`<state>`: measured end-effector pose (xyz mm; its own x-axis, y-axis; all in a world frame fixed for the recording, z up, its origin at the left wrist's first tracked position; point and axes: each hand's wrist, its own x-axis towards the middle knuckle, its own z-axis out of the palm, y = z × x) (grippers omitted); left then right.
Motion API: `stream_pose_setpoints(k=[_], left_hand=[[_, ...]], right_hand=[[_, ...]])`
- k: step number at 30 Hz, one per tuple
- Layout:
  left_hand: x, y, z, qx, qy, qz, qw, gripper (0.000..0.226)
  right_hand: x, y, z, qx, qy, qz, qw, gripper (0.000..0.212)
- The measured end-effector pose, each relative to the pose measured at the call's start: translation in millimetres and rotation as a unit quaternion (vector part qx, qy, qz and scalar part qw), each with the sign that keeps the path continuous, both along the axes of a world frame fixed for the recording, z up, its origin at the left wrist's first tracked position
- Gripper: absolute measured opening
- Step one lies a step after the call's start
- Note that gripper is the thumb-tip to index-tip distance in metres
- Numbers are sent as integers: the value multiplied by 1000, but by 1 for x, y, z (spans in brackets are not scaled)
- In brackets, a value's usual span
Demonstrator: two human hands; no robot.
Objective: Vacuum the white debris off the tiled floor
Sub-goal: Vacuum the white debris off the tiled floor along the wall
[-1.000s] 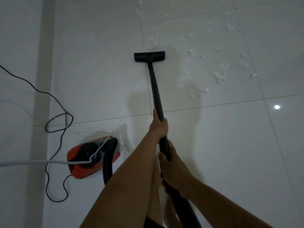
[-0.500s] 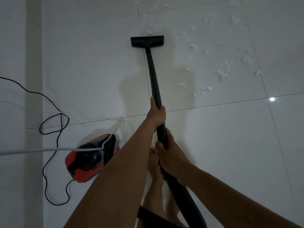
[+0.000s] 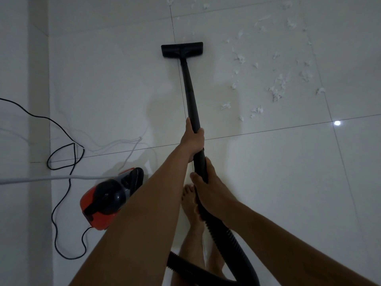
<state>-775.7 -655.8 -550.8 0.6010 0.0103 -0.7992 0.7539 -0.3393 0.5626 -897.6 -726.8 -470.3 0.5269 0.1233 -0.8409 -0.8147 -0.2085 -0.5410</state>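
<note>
A black vacuum wand (image 3: 190, 93) runs from my hands up to its flat floor nozzle (image 3: 182, 49), which rests on the white tiled floor (image 3: 103, 83) across a grout line. My left hand (image 3: 192, 139) grips the wand higher up. My right hand (image 3: 208, 190) grips it lower, where the ribbed hose (image 3: 233, 242) begins. White debris (image 3: 276, 89) lies scattered to the right of the nozzle and beyond it, in shreds and small clumps. The strip of tile under the wand shows no debris.
The red and black vacuum body (image 3: 103, 203) sits on the floor at lower left. A black power cord (image 3: 61, 162) loops along the left side. A pale cord (image 3: 41, 178) crosses the left edge. My bare feet (image 3: 191, 205) stand under the hose.
The nozzle went forward over the debris near the grout line, then came back a little. The small clumps just ahead of it are gone. Both hands kept their grip.
</note>
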Motion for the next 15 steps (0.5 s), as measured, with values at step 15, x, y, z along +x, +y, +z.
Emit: stream_pose_setpoints(k=[15], left_hand=[[-16, 4, -4, 8, 8, -18, 1000, 64]], right_hand=[[-28, 17, -21, -77, -45, -26, 996, 58]])
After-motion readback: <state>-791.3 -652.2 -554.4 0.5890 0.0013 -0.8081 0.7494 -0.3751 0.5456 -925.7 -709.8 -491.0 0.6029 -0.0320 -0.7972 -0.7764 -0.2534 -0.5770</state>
